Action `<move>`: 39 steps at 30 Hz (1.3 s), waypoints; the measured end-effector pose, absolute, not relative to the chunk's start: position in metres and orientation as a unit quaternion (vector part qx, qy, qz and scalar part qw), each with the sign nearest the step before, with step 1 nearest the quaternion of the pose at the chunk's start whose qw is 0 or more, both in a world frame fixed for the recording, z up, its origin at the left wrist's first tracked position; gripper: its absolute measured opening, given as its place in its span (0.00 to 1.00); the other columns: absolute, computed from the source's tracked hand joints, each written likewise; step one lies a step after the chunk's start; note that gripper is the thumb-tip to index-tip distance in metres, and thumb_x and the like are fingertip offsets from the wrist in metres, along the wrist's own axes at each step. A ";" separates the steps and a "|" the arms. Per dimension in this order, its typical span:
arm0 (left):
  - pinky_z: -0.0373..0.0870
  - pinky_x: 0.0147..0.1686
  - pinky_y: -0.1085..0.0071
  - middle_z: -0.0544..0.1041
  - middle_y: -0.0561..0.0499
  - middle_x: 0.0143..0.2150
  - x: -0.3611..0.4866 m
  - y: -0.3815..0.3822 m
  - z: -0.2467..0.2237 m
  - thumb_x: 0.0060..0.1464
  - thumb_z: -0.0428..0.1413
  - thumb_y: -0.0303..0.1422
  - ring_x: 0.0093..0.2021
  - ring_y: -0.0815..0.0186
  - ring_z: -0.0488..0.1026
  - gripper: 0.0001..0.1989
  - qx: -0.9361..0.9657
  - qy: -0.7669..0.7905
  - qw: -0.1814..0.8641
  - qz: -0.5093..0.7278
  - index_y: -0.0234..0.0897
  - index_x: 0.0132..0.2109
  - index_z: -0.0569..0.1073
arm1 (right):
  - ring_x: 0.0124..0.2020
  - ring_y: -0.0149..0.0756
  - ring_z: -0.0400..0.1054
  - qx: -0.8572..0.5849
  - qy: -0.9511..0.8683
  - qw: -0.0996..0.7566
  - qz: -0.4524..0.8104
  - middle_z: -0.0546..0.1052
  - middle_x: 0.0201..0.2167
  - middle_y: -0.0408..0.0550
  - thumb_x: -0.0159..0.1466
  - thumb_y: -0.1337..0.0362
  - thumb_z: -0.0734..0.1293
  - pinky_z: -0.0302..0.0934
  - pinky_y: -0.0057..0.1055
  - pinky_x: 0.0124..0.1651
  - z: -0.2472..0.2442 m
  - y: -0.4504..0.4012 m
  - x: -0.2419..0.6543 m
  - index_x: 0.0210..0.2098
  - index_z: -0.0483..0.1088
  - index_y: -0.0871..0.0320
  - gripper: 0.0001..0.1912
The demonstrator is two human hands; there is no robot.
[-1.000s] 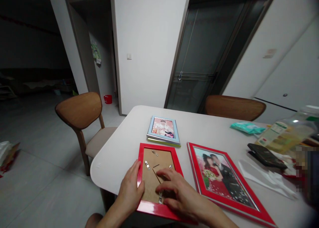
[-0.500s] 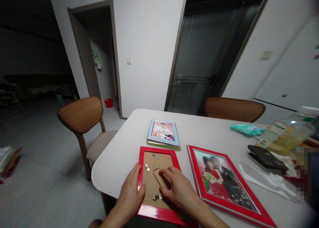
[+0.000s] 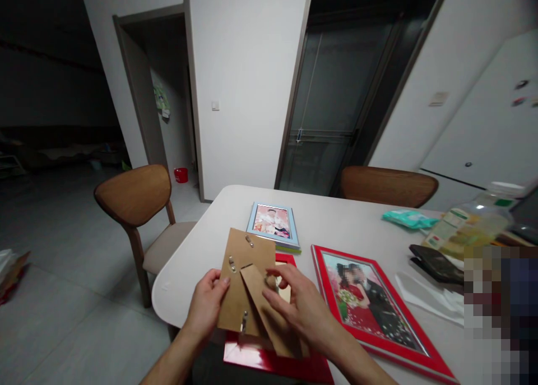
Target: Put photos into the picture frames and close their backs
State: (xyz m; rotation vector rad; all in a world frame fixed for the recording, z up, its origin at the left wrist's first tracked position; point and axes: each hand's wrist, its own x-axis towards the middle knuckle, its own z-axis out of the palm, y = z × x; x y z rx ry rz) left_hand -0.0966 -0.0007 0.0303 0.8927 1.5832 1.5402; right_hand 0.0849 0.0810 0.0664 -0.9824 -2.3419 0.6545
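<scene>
A brown picture-frame backing board (image 3: 236, 304) is raised and tilted above an open red picture frame (image 3: 256, 361) at the table's near edge. Small metal clips and a fold-out stand (image 3: 269, 318) show on the board's back. My left hand (image 3: 205, 302) is closed on the board's left edge, thumb on top. At the right edge, the curled thumb and fingers of my right hand (image 3: 300, 302) hold the board beside the stand. Something pale shows inside the red frame under the board. Another red frame (image 3: 380, 304) with a couple's photo lies face up to the right.
Beyond the board, a light blue photo frame (image 3: 273, 223) lies on a yellow-green one. Farther right on the white table (image 3: 197, 250) are a teal packet (image 3: 409, 219), a dark wallet-like item (image 3: 435, 264), white paper and a clear plastic jar (image 3: 474, 228). Wooden chairs stand at the left and far side.
The backing board has come up out of the red frame, held by both hands. Its stand now tilts away from the board.
</scene>
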 end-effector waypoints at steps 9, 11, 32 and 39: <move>0.65 0.21 0.73 0.72 0.54 0.20 -0.185 -0.034 0.014 0.39 0.53 0.42 0.22 0.65 0.71 0.14 0.299 0.705 0.340 0.546 0.36 0.28 0.65 | 0.38 0.41 0.65 -0.499 -0.845 0.122 0.148 0.71 0.38 0.56 0.52 0.65 0.58 0.56 0.33 0.38 0.020 0.115 0.114 0.47 0.60 0.62 0.22; 0.66 0.23 0.70 0.72 0.54 0.21 -0.193 -0.032 0.010 0.38 0.54 0.41 0.23 0.62 0.72 0.14 0.314 0.727 0.314 0.524 0.35 0.30 0.66 | 0.36 0.41 0.66 -0.504 -0.842 0.120 0.150 0.71 0.36 0.55 0.51 0.67 0.58 0.56 0.32 0.36 0.019 0.114 0.110 0.47 0.59 0.62 0.23; 0.60 0.50 0.57 0.60 0.39 0.55 -0.010 0.000 0.044 0.44 0.51 0.27 0.54 0.55 0.58 0.31 0.771 0.503 0.069 0.385 0.33 0.56 0.52 | 0.28 0.36 0.70 -0.379 -0.455 0.354 0.723 0.76 0.34 0.46 0.49 0.62 0.65 0.63 0.35 0.34 0.068 0.096 0.108 0.58 0.38 0.52 0.43; 0.59 0.51 0.55 0.56 0.38 0.58 -0.008 0.001 0.040 0.41 0.53 0.27 0.55 0.51 0.55 0.35 0.763 0.530 0.066 0.364 0.32 0.57 0.50 | 0.19 0.31 0.67 -0.399 -0.456 0.347 0.715 0.75 0.28 0.43 0.49 0.65 0.61 0.62 0.30 0.28 0.068 0.095 0.108 0.58 0.40 0.53 0.40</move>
